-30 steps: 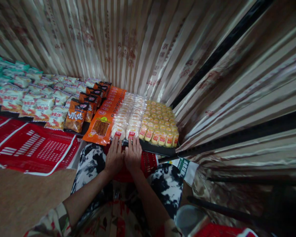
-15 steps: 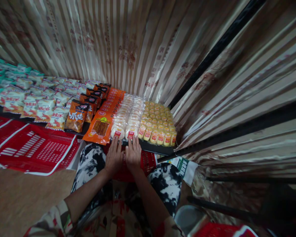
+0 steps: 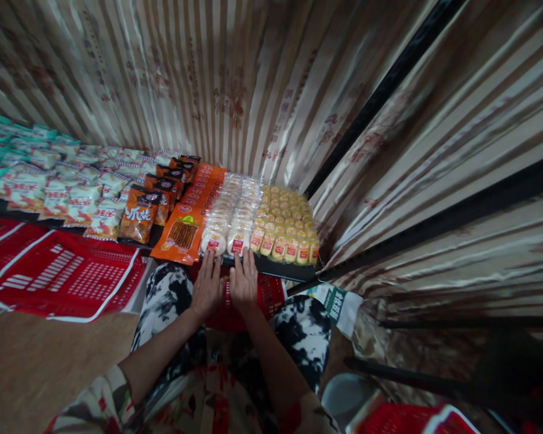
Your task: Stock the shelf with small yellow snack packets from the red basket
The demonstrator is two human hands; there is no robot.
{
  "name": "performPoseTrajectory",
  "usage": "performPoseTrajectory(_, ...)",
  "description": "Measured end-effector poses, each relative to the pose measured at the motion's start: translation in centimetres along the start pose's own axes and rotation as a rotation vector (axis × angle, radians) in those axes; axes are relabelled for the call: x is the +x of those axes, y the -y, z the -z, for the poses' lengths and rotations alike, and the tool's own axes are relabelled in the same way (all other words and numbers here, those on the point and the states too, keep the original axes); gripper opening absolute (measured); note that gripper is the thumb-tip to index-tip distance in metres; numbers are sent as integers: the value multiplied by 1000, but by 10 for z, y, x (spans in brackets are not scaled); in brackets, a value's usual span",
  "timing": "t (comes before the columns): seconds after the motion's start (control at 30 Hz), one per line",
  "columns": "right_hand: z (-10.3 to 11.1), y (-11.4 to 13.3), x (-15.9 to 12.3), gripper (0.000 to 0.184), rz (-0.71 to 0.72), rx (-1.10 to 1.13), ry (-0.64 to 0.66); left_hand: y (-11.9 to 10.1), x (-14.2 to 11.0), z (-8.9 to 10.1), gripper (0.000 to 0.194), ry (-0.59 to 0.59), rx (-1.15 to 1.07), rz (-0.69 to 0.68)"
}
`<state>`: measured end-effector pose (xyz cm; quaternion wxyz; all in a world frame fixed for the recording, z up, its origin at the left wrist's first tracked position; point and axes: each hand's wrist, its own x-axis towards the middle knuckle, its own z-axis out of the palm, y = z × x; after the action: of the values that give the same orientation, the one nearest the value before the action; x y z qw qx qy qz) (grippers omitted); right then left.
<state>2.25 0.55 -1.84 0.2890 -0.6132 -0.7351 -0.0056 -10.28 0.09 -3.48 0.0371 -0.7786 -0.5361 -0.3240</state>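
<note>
Two rows of clear-wrapped round white cakes (image 3: 213,241) with red labels run back along a dark shelf (image 3: 280,268). My left hand (image 3: 207,286) lies palm down with fingers stretched out, its fingertips at the front cake of the left row. Beside it, my right hand (image 3: 243,283) has its fingers extended to the front cake of the right row. Neither hand is wrapped round anything. To the right stand several rows of small yellow wrapped cakes (image 3: 289,232) with red labels. A flat orange snack packet (image 3: 185,223) with a window of brown sticks lies on the left.
Orange-and-black snack bags (image 3: 138,214), white snack bags (image 3: 79,205) and teal packets (image 3: 9,138) fill the shelf leftward. Red bags (image 3: 72,271) hang below its front edge. Black bars (image 3: 389,90) slant across a striped curtain (image 3: 163,78) behind and right.
The view has shifted slightly, so the shelf goods sit a little further left. Both hands stay at the front of the white cake rows, their fingers still stretched out.
</note>
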Motion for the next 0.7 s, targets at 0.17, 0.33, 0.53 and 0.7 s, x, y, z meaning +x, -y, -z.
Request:
performPoseTrajectory(0.17, -2, -2, -6, 47, 10, -4, -16, -4, -7, -3, 60, 12, -35, 16)
performPoseTrajectory(0.33, -10, 0, -23, 44, 23, -6, -59, -4, -30, -15, 46, 65, -57, -11)
performPoseTrajectory(0.53, -24, -11, -60, 41, 73, 65, 58, 4, -59, -28, 40, 310, -147, 60)
performPoseTrajectory(0.7, -39, -30, -75, 40, -185, -8, 460, 6, -60, -39, 37, 692, -122, 326)
